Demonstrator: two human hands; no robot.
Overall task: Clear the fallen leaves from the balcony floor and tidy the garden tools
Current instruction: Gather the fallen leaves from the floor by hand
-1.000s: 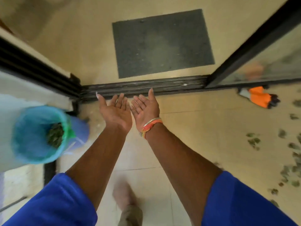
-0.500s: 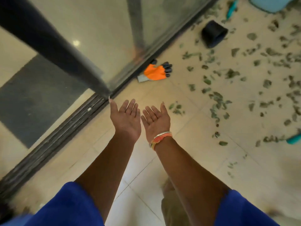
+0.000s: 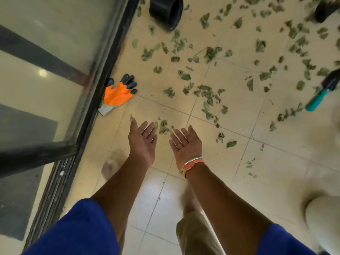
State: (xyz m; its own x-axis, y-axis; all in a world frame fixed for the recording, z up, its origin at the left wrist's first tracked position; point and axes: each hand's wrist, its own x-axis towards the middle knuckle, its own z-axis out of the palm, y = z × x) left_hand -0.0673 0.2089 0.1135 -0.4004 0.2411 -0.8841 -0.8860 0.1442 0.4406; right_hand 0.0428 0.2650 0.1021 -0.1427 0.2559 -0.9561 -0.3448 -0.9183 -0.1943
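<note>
My left hand (image 3: 142,139) and my right hand (image 3: 185,144) are held out palm up, side by side, fingers spread and empty, above the beige tiled floor. Several dry green leaves (image 3: 206,96) lie scattered over the tiles ahead and to the right; a small clump (image 3: 163,127) sits just beyond my fingertips. An orange and black garden glove (image 3: 118,94) lies flat by the door frame, ahead and left of my left hand. A hand tool with a teal handle (image 3: 317,100) rests on the floor at the far right.
A sliding glass door with a dark frame and floor track (image 3: 88,107) runs along the left. A black pot (image 3: 166,11) lies on its side at the top. Another dark pot (image 3: 325,11) is at the top right. A pale rounded object (image 3: 323,214) stands at the lower right.
The view has swung right from the doorway and the blue bin to the leaf-strewn floor. My hands stay palm up and empty but have drifted slightly apart.
</note>
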